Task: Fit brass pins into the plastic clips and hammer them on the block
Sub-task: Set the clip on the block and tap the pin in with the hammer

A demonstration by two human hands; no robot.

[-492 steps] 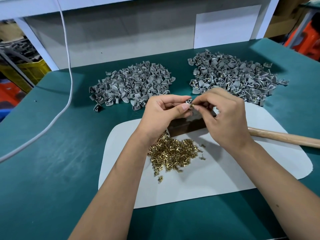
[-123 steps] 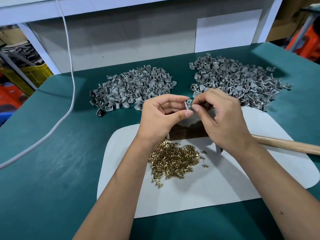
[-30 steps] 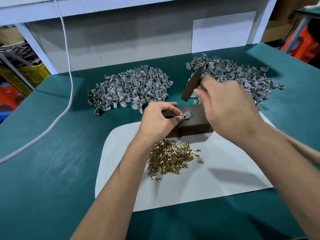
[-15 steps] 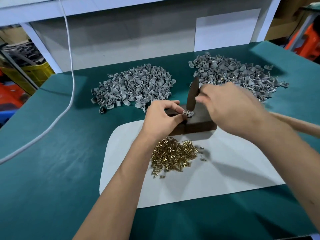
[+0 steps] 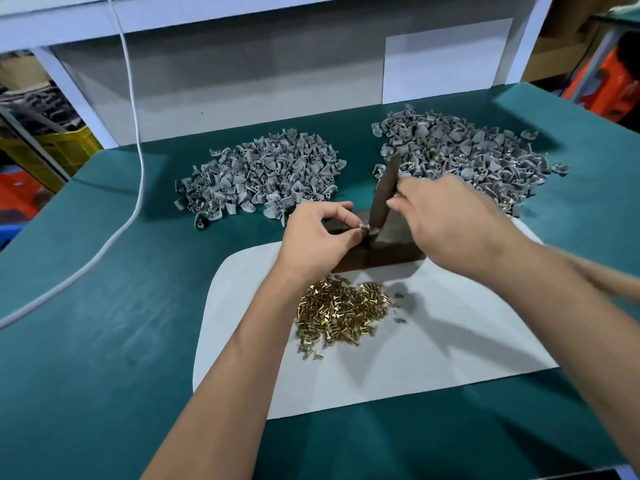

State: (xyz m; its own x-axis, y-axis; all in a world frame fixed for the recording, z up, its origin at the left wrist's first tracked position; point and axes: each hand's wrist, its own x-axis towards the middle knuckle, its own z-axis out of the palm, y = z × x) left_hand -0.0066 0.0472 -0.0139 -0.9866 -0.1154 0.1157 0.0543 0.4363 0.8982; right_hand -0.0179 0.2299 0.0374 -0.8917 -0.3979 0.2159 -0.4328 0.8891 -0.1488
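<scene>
Hammer head (image 5: pixel 382 199) stands on the clip (image 5: pixel 367 231), directly above it.
Left hand (image 5: pixel 313 240) pinches the clip on the block (image 5: pixel 388 245); right hand (image 5: pixel 450 223) grips the hammer near its head.

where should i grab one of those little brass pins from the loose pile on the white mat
Judging by shape, pinch a stray brass pin at the pile's right edge across its thin shaft, from above. It lies flat and apart on the white mat, so fingertips close without nudging neighbours.
</scene>
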